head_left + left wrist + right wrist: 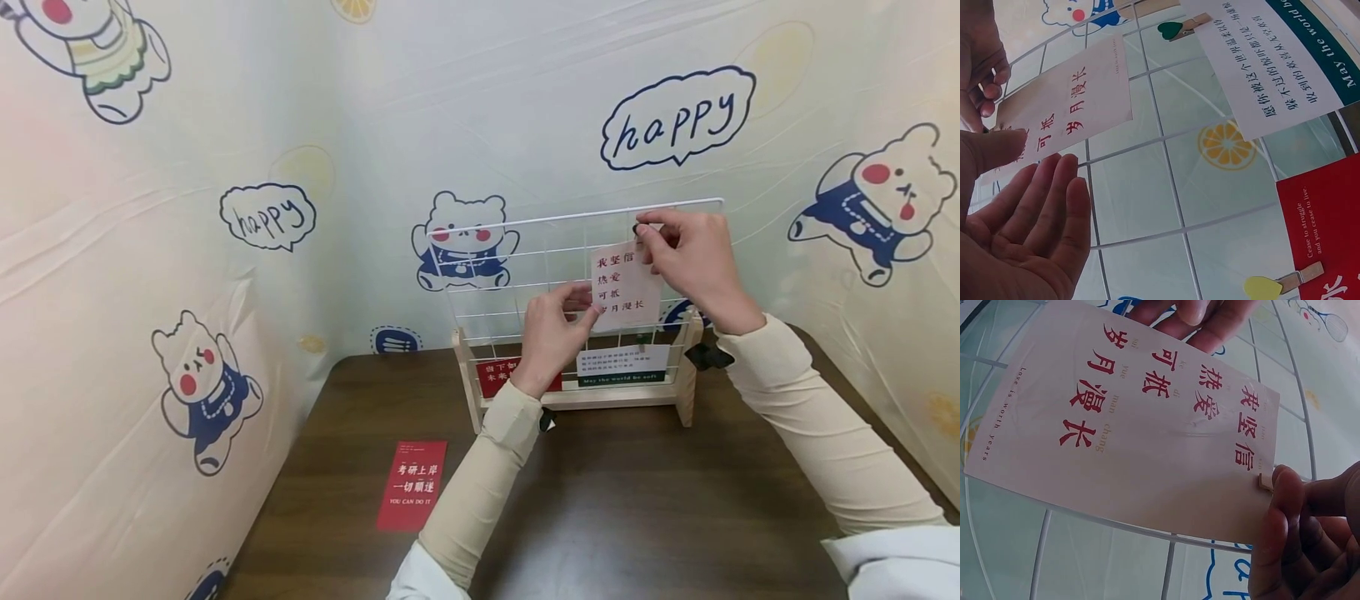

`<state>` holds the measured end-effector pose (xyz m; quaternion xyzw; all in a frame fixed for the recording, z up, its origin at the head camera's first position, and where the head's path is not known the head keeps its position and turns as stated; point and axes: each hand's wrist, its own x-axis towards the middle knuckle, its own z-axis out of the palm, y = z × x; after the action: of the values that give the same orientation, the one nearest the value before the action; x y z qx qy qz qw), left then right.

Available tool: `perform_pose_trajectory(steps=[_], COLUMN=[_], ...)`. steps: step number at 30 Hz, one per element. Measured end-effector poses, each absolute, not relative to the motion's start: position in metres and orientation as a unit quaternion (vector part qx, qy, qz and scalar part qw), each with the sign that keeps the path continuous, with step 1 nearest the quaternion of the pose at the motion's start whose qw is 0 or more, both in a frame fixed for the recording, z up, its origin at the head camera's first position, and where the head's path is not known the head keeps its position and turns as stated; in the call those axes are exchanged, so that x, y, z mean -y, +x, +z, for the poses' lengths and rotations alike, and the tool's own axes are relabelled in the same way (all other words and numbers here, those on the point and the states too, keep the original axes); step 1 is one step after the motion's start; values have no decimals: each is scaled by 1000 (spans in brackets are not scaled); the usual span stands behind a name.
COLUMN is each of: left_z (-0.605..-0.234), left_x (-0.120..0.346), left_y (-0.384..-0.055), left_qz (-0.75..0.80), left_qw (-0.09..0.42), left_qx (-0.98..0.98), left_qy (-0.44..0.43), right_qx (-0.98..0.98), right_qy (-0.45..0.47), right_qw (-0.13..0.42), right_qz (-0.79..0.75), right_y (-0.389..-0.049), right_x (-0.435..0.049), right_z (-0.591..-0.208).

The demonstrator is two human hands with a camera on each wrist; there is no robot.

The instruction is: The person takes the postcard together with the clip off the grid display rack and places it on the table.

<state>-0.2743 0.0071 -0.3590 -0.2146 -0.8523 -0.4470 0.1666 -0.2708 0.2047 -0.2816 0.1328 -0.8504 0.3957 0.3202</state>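
1. The pale card [628, 296] is upright in front of the wire rack [615, 400], which stands on the bench [322, 433].
2. The right hand [693, 258] pinches a little clip [1264, 482] at the card's top edge, near the right corner, probably to keep it up against the wires. I can't tell if the clip bites a wire.
3. The left hand [551, 333] is by the card's left edge, thumb and fingers apart, maybe to steady it. I can't tell if it touches.
4. Lower down, a green heart clip [1170, 30] holds a white-and-green card [622, 365].
5. One red card [412, 486] lies flat on the bench, left of the rack.
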Motion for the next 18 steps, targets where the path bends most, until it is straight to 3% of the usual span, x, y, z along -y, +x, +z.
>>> perform_pose_trajectory(steps=[7, 18], left_z=[-360, -357], left_x=[-10, -11], left_y=[-282, -283], left_qz=[-436, -433], left_qw=[190, 186], left_qx=[850, 853], left_qy=[-227, -224], right_qx=[851, 859], right_qy=[134, 132], right_qw=[302, 268], right_qz=[409, 415], right_y=[-272, -273], right_x=[-208, -211], right_z=[-281, -278])
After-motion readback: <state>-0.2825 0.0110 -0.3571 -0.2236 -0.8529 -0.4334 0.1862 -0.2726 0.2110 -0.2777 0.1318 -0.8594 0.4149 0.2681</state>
